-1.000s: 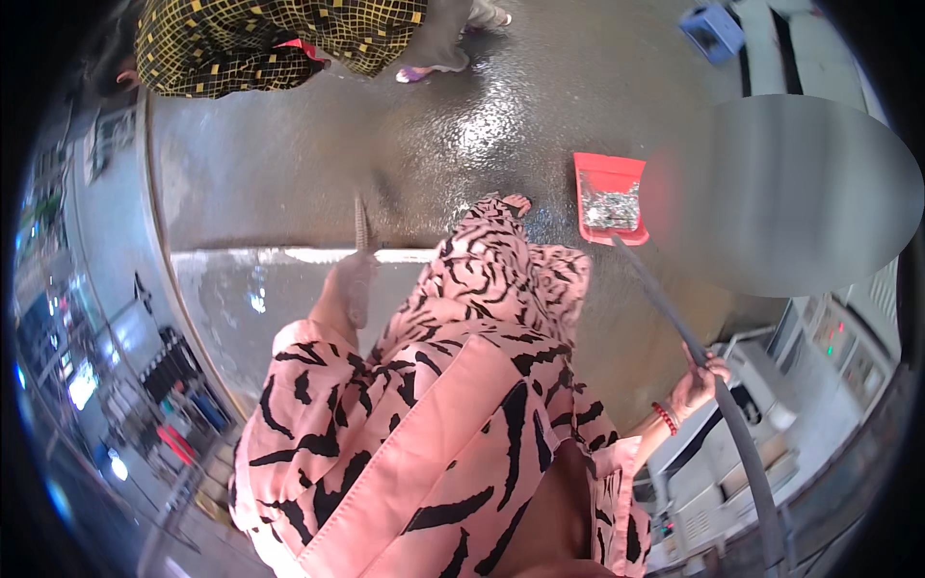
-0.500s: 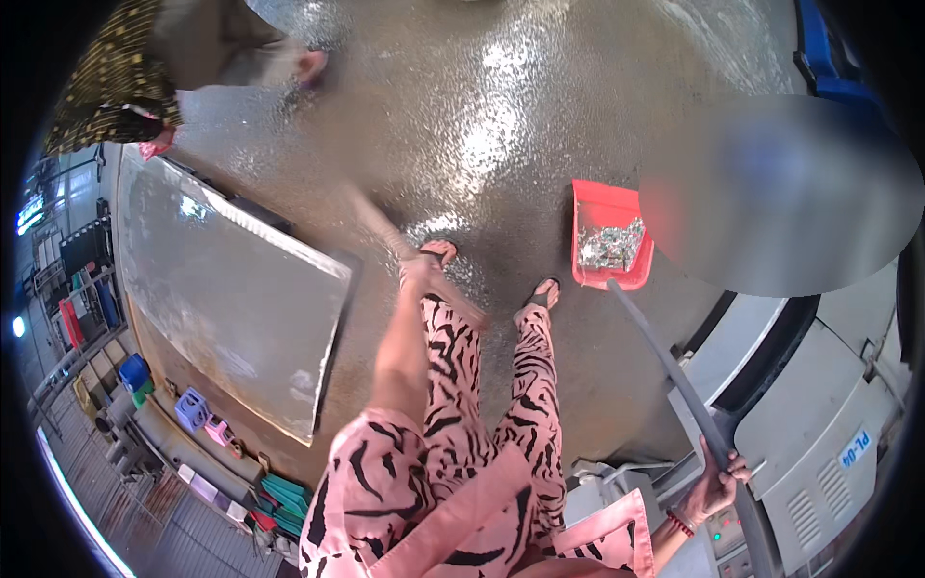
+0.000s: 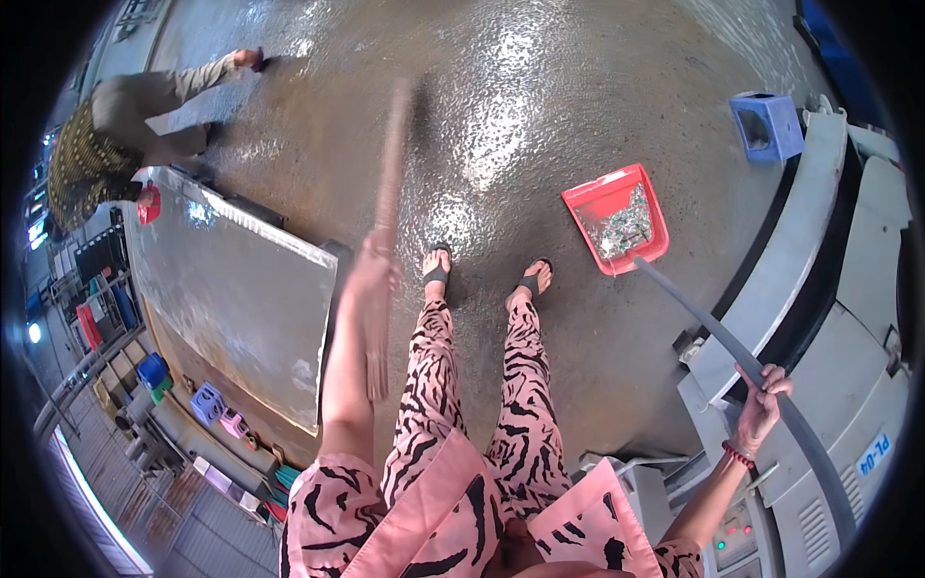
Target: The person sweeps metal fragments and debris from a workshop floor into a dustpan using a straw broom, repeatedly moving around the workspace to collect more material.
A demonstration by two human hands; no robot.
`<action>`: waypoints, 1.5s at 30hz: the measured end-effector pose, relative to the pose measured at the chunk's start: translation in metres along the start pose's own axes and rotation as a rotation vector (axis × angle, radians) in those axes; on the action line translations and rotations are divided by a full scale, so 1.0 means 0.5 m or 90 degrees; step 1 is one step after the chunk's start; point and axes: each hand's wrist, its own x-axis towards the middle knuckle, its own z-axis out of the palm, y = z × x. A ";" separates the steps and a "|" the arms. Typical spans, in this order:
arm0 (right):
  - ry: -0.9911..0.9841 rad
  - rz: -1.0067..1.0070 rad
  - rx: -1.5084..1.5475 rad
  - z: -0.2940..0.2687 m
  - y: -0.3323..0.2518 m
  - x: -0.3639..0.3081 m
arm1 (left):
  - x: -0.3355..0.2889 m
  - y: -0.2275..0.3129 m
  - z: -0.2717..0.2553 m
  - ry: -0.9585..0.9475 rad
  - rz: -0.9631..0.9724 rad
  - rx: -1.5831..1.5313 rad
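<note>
Blurred by motion, my left hand (image 3: 373,270) is closed around a pinkish-brown stick (image 3: 393,164). The stick stands nearly lengthwise in the view, one end over the wet floor and the other beside my left thigh; what kind of tool it is does not show. At the right, my right hand (image 3: 763,395) grips the long grey handle of a dustpan. The red dustpan (image 3: 597,197) sits on the floor ahead of my right foot, its mouth facing away from me. Inside it lies a heap of small grey-green and whitish scraps (image 3: 624,229).
A low grey-topped platform (image 3: 241,289) stands at my left. Beyond it a person (image 3: 116,135) bends over, holding something red (image 3: 148,203). On the right are a grey machine (image 3: 809,414) and a blue plastic stool (image 3: 782,135). The brown floor (image 3: 482,116) is wet.
The stick in my left hand has swung more upright and left. The dustpan has turned slightly, with my right hand still on its handle. The other person has shifted, and the stool now shows.
</note>
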 end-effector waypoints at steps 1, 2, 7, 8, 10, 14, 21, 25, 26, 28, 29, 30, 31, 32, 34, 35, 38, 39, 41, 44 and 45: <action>-0.003 0.001 0.001 -0.001 0.005 0.005 | 0.049 0.004 -0.030 0.044 0.025 -0.033; -0.005 0.001 0.012 -0.004 0.014 0.010 | 0.107 0.007 -0.070 0.093 0.053 -0.065; -0.011 0.009 -0.058 -0.034 0.040 -0.023 | 0.333 0.053 0.044 0.060 -0.040 -0.165; -0.020 0.014 -0.071 -0.045 0.042 -0.030 | 0.318 0.057 0.163 0.096 -0.023 -0.100; -0.036 0.016 -0.084 -0.034 0.054 -0.030 | 0.293 -0.019 0.285 0.215 0.041 0.323; -0.044 0.013 -0.089 -0.010 0.050 -0.024 | 0.110 -0.142 0.458 -0.027 0.071 0.583; -0.042 0.018 -0.046 -0.068 0.046 -0.007 | -0.078 0.055 0.353 -0.306 -0.002 0.731; -0.044 0.014 -0.071 -0.046 0.044 0.012 | 0.028 0.139 0.298 -0.155 0.074 0.675; -0.039 0.018 -0.070 -0.047 0.049 0.015 | 0.076 0.146 0.305 -0.075 0.137 0.678; -0.065 0.014 -0.081 -0.059 0.049 -0.001 | 0.133 0.180 0.382 -0.097 0.016 0.434; -0.058 0.017 -0.072 -0.050 0.052 -0.003 | 0.159 0.161 0.414 -0.054 0.012 0.423; -0.064 0.017 -0.067 -0.042 0.052 -0.006 | 0.179 0.120 0.449 -0.008 0.010 0.408; -0.050 0.015 -0.065 -0.039 0.048 -0.006 | 0.178 0.064 0.488 -0.008 0.048 0.460; -0.038 0.008 -0.055 -0.038 0.051 -0.004 | 0.141 -0.018 0.527 0.046 0.137 0.644; -0.018 0.008 -0.077 -0.050 0.048 -0.017 | 0.030 -0.092 0.579 -0.146 0.116 0.676; -0.019 0.000 -0.077 -0.040 0.047 -0.011 | -0.006 -0.116 0.567 -0.154 0.062 0.644; 0.006 -0.009 -0.049 -0.027 0.046 -0.001 | -0.055 -0.047 0.466 -0.197 0.027 0.618; 0.048 -0.012 -0.027 -0.037 0.042 0.003 | -0.079 0.003 0.439 -0.242 0.019 0.638; 0.095 -0.049 -0.018 -0.086 0.027 -0.012 | -0.092 0.065 0.378 -0.243 0.070 0.611; 0.110 -0.060 0.022 -0.111 0.002 -0.041 | -0.103 0.156 0.262 -0.121 -0.017 0.327; 0.130 -0.058 0.028 -0.099 -0.005 -0.043 | -0.094 0.176 0.217 -0.081 -0.031 0.249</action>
